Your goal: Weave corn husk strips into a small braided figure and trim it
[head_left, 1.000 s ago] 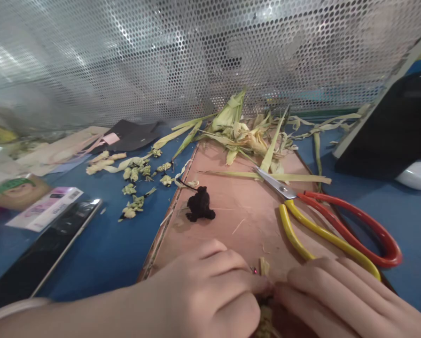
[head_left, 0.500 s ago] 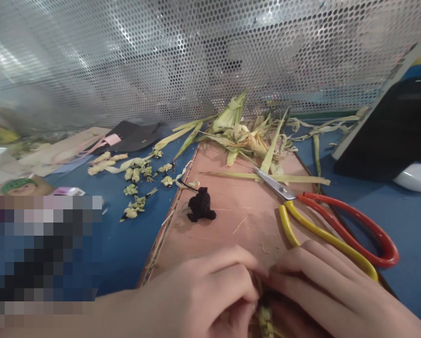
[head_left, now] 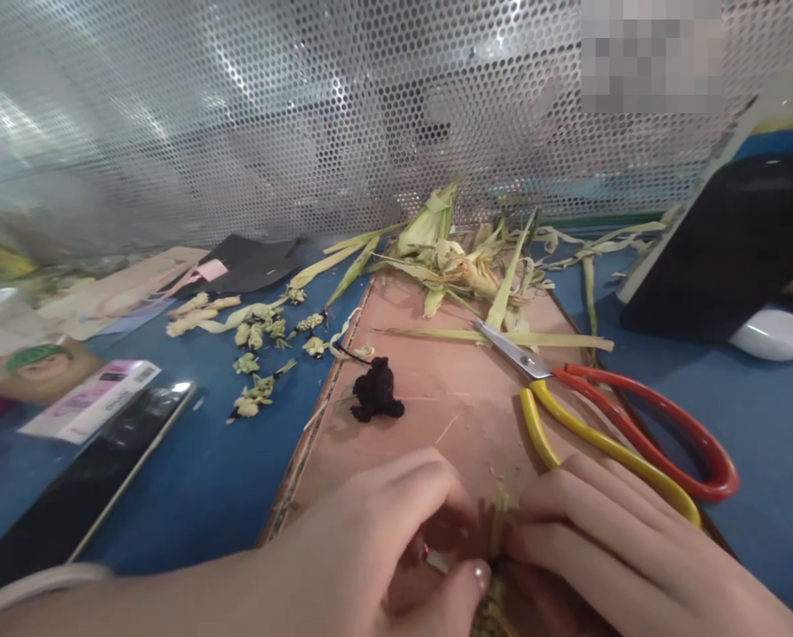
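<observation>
Near the bottom edge, my right hand [head_left: 602,540] has its fingers closed round a narrow knotted corn husk piece [head_left: 499,518] with a dark tie at its middle. Part of that piece is hidden behind the fingers. My left hand [head_left: 403,531] lies close against its left side, fingers curved and thumb apart from them, the thumb tip by the dark tie. Just beyond the right hand rest scissors [head_left: 535,363] with one red and one yellow handle, blades slightly apart. A small black bundle of thread [head_left: 378,389] sits on the cardboard [head_left: 436,425] beyond the left hand.
A heap of corn husks [head_left: 469,257] covers the cardboard's far end. Several small knotted husk pieces [head_left: 257,332] lie on the blue table [head_left: 230,469]. A phone [head_left: 84,487] is at left, a dark upright panel [head_left: 715,248] at right, and perforated metal [head_left: 304,115] stands behind.
My left hand's fingers and thumb have spread from their pinch at the husk piece. More of the piece shows upright between the hands. My right hand stays about where it was.
</observation>
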{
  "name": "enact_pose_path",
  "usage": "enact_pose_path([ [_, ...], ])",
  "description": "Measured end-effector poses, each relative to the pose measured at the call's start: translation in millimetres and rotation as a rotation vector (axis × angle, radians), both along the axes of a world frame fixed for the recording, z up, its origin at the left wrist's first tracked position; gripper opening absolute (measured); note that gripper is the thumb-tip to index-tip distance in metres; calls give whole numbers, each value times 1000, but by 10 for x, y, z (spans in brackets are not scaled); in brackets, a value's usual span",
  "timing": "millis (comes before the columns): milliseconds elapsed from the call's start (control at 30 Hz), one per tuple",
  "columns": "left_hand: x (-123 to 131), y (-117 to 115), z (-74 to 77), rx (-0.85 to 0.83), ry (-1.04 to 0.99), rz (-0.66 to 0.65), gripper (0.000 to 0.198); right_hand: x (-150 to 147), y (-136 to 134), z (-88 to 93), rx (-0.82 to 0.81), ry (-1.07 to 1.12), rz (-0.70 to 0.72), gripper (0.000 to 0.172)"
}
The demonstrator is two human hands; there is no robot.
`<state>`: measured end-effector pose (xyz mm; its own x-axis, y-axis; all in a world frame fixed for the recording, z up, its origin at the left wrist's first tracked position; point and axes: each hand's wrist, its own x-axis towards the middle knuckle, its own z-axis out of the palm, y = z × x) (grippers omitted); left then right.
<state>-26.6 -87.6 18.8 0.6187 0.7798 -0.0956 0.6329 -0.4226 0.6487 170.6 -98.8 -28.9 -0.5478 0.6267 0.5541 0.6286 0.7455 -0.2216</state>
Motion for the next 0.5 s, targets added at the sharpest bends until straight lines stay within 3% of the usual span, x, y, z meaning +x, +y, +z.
enact_pose_path([
  [133, 32, -31, -19, 100, 73, -3, 6, -18, 6, 11, 21, -12, 17, 25],
  [267, 37, 16, 8, 162, 130, -138, 16, -32, 1, 31, 26, -9, 31, 28],
  [433, 19, 82, 56, 147, 116, -233, 18, -37, -3, 35, 24, -9, 37, 26],
  [500, 4, 75, 60, 135, 114, -196, 15, -34, -5, 22, 27, -5, 31, 25],
])
